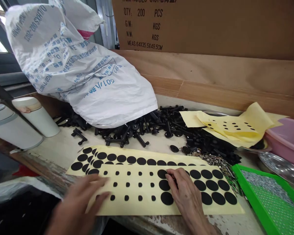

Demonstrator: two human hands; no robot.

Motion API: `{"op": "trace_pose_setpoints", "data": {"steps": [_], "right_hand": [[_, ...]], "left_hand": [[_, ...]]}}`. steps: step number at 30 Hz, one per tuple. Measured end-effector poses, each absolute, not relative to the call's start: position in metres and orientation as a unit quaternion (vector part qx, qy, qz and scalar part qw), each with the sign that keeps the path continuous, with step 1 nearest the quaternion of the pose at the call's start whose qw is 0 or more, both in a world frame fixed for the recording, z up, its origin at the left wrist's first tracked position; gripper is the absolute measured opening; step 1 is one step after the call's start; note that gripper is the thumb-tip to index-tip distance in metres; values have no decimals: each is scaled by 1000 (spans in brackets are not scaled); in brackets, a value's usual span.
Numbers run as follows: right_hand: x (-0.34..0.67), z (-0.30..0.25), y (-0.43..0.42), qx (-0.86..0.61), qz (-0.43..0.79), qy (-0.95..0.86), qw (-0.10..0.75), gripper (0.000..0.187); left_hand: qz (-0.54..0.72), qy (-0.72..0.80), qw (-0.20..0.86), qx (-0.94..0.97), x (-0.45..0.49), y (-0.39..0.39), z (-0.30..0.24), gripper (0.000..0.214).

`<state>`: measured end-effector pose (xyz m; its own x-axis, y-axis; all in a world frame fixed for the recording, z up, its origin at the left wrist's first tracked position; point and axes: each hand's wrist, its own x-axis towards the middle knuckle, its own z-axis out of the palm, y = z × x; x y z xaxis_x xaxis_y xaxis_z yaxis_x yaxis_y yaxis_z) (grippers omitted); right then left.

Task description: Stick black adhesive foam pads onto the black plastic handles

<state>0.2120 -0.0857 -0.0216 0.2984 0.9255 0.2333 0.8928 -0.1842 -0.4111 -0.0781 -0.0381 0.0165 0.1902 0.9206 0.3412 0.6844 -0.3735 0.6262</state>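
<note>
Left hand (pixel 79 197): motion-blurred, low left of centre; fingers reach rightward, thumb apart below them, gap between. Right hand (pixel 187 192): sharper, back upward, fingers bent, tips drawn together toward upper left; grip unclear. Right wrist (pixel 203 225) slants down to the lower frame edge. Hands well apart, both bare.

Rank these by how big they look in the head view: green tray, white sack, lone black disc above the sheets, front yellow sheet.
White sack
Front yellow sheet, partly covered
Green tray, cut off by the frame
Lone black disc
</note>
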Motion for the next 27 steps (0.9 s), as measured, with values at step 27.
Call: {"op": "trace_pose_setpoints", "data": {"steps": [27], "right_hand": [[221,8,-82,-637,375,-539,403,18]], "left_hand": [[239,399,350,813,49,-27,-5,16]]}}
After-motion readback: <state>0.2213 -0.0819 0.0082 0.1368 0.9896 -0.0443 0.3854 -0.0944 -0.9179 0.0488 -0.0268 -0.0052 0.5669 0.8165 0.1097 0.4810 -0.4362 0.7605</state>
